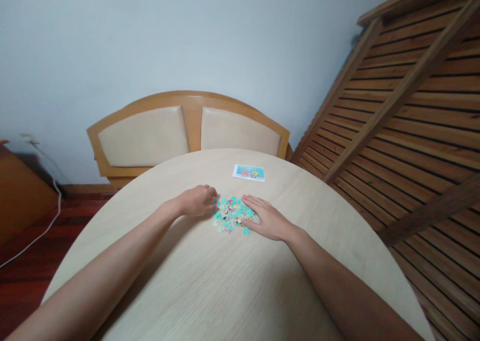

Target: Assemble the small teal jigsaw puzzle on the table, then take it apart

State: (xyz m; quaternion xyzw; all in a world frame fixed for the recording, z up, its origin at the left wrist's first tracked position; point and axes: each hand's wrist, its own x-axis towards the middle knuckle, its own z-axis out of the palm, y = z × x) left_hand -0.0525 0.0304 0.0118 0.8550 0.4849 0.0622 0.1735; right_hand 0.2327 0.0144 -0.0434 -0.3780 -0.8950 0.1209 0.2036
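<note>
The half-curled left hand (pixel 198 201), any hold hidden, and open, empty right hand (pixel 268 220) flank small turquoise-and-yellow jigsaw pieces (pixel 230 212) at nine and three o'clock on a pale round wooden tabletop (pixel 180 286); brisk sweeping could scatter them.

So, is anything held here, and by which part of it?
The right grip, spread open at the pile of puzzle pieces, shows no hold. Whether the left grip, curled at the pile's left edge, pinches a piece cannot be told.
</note>
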